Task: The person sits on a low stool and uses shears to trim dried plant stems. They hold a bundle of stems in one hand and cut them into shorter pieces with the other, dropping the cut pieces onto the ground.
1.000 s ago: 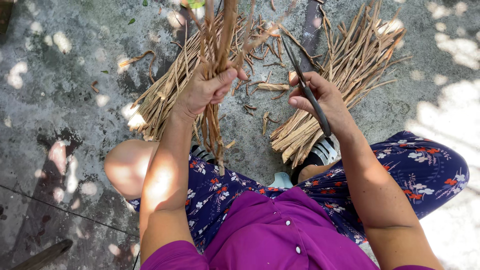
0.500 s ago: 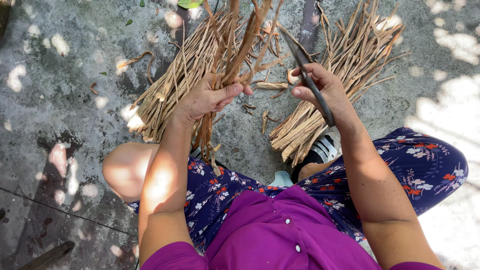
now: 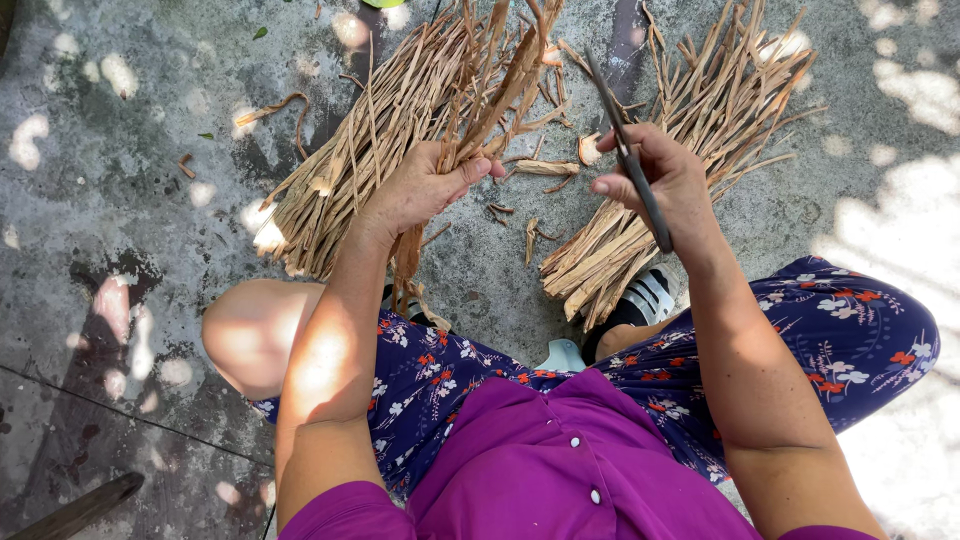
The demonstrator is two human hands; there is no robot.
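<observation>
Head view, contents largest to smallest.

Concrete floor (image 3: pixel 130 130): grey, sun-dappled; you sit on it with knees spread.

Left pile of dry strips (image 3: pixel 400 110): broad and loose. It looks like unsorted stock, so much appears left to work through.

Right pile of strips (image 3: pixel 690 130): tidier, ends gathered near your sandal (image 3: pixel 640 300); seemingly the finished share, the smaller one.

Your left hand (image 3: pixel 425 185): fingers clamped round a bunch of strips (image 3: pixel 500 75), held up over the left pile.

Your right hand (image 3: pixel 665 180): fingers closed on a dark knife (image 3: pixel 628 150), blade pointing away.

Scraps (image 3: pixel 545 168): short offcuts between the piles.

Change since half a second ago: the bunch has tilted right, toward the blade; the knife has barely moved.
</observation>
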